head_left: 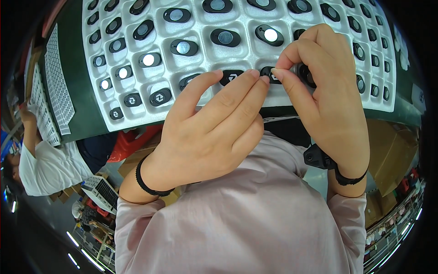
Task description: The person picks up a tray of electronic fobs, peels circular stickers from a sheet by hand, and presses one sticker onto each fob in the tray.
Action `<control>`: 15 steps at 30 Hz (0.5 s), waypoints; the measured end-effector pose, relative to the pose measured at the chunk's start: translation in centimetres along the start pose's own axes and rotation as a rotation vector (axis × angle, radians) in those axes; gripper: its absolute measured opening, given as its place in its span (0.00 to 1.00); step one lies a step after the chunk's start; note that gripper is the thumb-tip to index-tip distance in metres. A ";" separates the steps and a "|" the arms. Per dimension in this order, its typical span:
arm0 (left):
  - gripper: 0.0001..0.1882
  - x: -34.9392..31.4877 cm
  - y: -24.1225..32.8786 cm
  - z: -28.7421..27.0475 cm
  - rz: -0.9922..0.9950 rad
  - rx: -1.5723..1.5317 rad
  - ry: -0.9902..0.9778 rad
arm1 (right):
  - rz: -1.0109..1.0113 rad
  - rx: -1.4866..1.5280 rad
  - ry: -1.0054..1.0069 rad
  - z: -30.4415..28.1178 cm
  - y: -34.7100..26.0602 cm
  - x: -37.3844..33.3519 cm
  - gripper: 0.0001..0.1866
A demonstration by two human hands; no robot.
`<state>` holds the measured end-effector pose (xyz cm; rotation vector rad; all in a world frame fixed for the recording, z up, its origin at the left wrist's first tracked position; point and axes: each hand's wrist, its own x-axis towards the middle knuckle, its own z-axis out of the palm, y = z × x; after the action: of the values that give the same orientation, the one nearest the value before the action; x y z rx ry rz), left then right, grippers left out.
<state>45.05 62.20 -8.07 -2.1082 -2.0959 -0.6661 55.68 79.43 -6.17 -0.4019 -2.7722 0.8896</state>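
A shiny white moulded tray holds rows of small black oval pieces; many carry a round silvery disc, and the front-row ones show a pale mark. My left hand lies over the front row, palm down, its fingers stretched out. One black oval piece shows between its index and middle fingers. To the right, my right hand is closed in a pinch, thumb and index tip meeting at the edge of another black oval piece. Whatever is between those fingertips is too small to make out.
The tray rests on a dark green table. Left of it lie white gridded sheets, where a person in a white top works. Cardboard boxes stand below right, and a red container is below left.
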 end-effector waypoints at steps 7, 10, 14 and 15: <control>0.06 0.1 0.0 0.0 0.005 0.005 0.005 | -0.049 -0.097 -0.006 -0.4 -0.8 -0.1 0.08; 0.06 0.1 0.0 -0.1 0.004 0.011 -0.014 | -0.114 -0.119 0.108 0.0 0.9 -1.1 0.09; 0.06 -0.1 0.0 -0.1 0.005 0.005 -0.011 | -0.217 -0.090 0.108 -0.6 1.7 -3.1 0.12; 0.06 0.0 -0.1 -0.1 0.007 0.003 -0.009 | -0.230 -0.086 0.095 -0.7 1.5 -3.5 0.12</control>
<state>44.96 62.12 -8.03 -2.1203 -2.0917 -0.6531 59.49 79.91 -6.88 -0.1296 -2.7056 0.6816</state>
